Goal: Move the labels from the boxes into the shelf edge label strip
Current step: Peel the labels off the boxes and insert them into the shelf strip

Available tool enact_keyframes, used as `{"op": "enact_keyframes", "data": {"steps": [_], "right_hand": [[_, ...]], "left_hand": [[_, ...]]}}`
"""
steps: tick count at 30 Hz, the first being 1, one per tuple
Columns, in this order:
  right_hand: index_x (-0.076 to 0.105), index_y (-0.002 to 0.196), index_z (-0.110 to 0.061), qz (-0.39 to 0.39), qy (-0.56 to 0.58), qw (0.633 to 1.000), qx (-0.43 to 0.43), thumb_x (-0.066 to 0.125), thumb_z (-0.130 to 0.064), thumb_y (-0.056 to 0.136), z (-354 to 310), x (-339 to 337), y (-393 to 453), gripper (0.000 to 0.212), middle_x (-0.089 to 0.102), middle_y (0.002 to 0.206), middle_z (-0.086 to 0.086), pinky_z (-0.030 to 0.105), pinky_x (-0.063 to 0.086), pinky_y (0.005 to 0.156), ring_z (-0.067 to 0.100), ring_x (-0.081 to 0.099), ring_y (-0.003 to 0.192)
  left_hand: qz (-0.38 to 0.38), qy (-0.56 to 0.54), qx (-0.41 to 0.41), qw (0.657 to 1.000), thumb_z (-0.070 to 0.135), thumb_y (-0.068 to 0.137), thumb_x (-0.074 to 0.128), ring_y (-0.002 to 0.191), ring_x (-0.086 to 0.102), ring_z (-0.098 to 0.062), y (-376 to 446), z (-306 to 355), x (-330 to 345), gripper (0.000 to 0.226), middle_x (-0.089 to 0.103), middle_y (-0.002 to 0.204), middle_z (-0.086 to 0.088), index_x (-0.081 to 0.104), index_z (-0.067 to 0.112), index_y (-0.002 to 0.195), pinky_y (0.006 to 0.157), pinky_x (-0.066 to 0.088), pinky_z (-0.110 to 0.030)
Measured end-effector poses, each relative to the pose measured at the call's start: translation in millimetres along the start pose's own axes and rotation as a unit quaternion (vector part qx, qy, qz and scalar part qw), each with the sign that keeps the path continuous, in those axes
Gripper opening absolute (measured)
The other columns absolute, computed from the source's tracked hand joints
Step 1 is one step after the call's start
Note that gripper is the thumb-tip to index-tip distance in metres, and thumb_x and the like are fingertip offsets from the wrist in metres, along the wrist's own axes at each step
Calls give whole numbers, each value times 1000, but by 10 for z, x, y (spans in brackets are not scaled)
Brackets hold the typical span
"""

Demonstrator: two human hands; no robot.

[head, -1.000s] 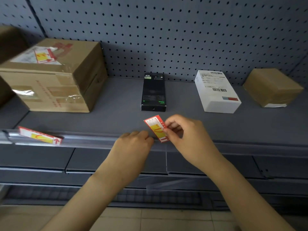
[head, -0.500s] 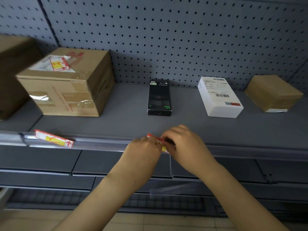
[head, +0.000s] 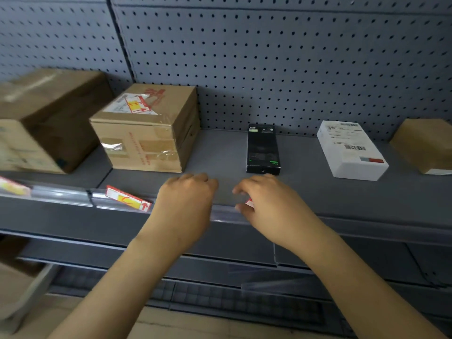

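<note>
From the head camera, looking down at the shelf front, my right hand (head: 269,206) pinches a small red and white paper label (head: 250,203) between thumb and fingers, right at the clear plastic label strip (head: 225,216) that runs along the near edge of the grey metal shelf (head: 318,187). Only a corner of that label shows past my fingers, so I cannot tell whether its lower edge is already seated in the strip. My left hand (head: 188,201) sits just to the left of it with the fingers curled over the shelf edge; whether they hold the strip or only rest on it is hidden. As I judge it, the task is partly done: a red, white and yellow label with a red arrow (head: 128,198) sits tilted in the strip further left, and another blurred one (head: 13,186) lies at the far left edge. One label is left to move: it lies on top of the taped brown cardboard box (head: 146,128), red-bordered with a yellow patch (head: 137,106). The black slim carton (head: 263,149), the white carton with a barcode (head: 352,150) and the brown box (head: 425,145) on the right carry no such label that I can see. The label in my pinch looks thin and flexible, likely to bend if pushed.
</note>
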State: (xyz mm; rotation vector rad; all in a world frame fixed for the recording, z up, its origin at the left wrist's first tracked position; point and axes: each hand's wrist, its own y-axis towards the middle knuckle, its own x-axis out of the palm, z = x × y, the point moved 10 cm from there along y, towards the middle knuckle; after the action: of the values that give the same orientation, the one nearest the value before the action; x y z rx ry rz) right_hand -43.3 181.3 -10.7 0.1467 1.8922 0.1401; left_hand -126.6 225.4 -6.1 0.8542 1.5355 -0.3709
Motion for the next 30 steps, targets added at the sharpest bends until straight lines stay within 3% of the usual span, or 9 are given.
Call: {"op": "enact_keyframes", "data": {"steps": [3,7,13,17,19,25,30], "right_hand": [[57,119,-22,-8,2,1000,-10,55,-29,92,-248,56,136,28,62,116,-1,36,48,87,18,49,111],[58,116,-22,-13,-3,1000,-7,56,-32,92,-585,115,435,26,62,115,-1,35,48,85,19,54,107],[63,106,-23,57,4,998,31,63,-29,87,-965,-109,1004,19,65,105,-6,38,53,81,14,60,95],[63,108,-25,84,-2,995,48,62,-32,88,-1150,-193,1291,22,65,106,-8,36,53,81,11,59,95],[64,108,-25,87,-3,995,52,61,-34,88,-1202,-176,1412,23,65,106,-7,35,53,81,11,58,95],[64,107,-21,91,-28,995,43,59,-35,90,-1223,-172,1863,23,63,104,-6,29,50,77,11,55,96],[67,106,-21,95,-18,994,45,57,-38,90,-1187,-152,2288,25,61,104,-7,26,51,77,10,56,90]], "left_hand": [[2,13,-30,999,15,48,87,59,66,-26,-91,-389,-106,32,69,68,-1,71,19,76,50,51,-30],[32,8,-57,998,24,77,69,91,64,-28,-181,-972,-186,28,69,101,-2,65,21,104,75,50,-36],[3,29,-31,999,19,48,86,57,65,-27,-139,-1719,-278,31,68,66,-1,70,20,75,50,49,-31],[77,36,-15,996,31,83,64,95,62,-20,-3,-2060,-509,27,66,104,6,60,29,109,74,47,-31],[89,38,-22,995,33,89,55,102,58,-17,101,-2210,-561,30,61,113,8,53,32,119,77,44,-28],[118,-10,-56,991,30,87,58,99,59,-19,420,-2595,-630,30,62,109,7,55,31,117,65,29,-26],[114,-13,-63,991,31,88,55,96,58,-16,696,-2744,-553,27,61,106,8,55,32,114,68,36,-25]]}}
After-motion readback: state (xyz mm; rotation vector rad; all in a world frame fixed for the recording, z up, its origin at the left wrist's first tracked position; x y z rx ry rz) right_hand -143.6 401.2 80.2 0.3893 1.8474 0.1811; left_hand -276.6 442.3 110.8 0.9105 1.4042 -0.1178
